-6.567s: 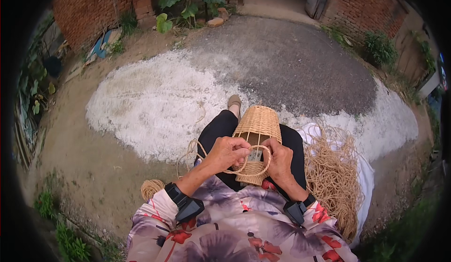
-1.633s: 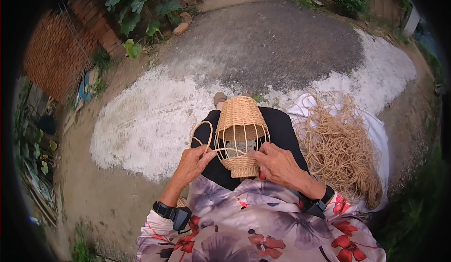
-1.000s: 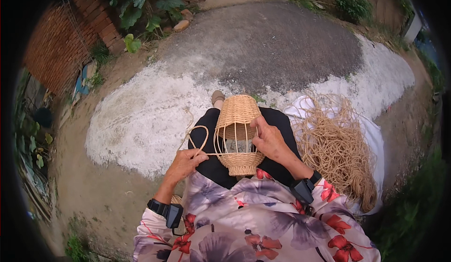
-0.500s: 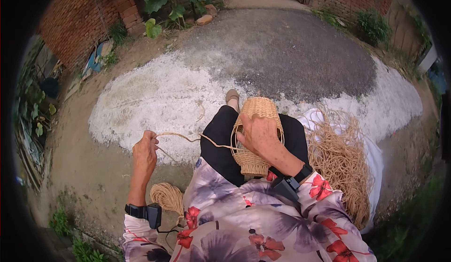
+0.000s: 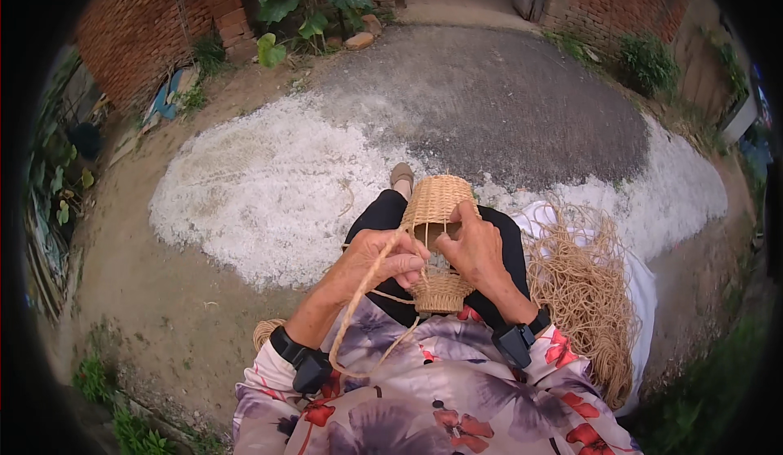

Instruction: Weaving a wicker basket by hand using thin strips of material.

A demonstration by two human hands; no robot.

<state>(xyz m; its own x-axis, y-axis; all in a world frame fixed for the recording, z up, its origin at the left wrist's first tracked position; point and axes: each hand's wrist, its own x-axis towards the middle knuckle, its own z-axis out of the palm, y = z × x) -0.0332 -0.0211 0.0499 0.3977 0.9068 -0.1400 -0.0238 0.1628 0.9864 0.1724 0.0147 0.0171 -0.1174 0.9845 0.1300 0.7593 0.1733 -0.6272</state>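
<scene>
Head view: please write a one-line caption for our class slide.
Left hand holding cord, right hand at a partly woven basket; a tangled heap lies right, on white cloth.

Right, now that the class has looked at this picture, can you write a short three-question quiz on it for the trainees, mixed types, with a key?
1. Multiple choice. Where is the right hand?
A) On a shoe
B) At the bare stakes of the basket
C) On a leafy plant

2. True or false? The tangled pile of cord lies on the person's left.

3. Fill in the blank. Under the pile is a ____ cloth.

Key:
1. B
2. False; it lies on the person's right.
3. White
</scene>
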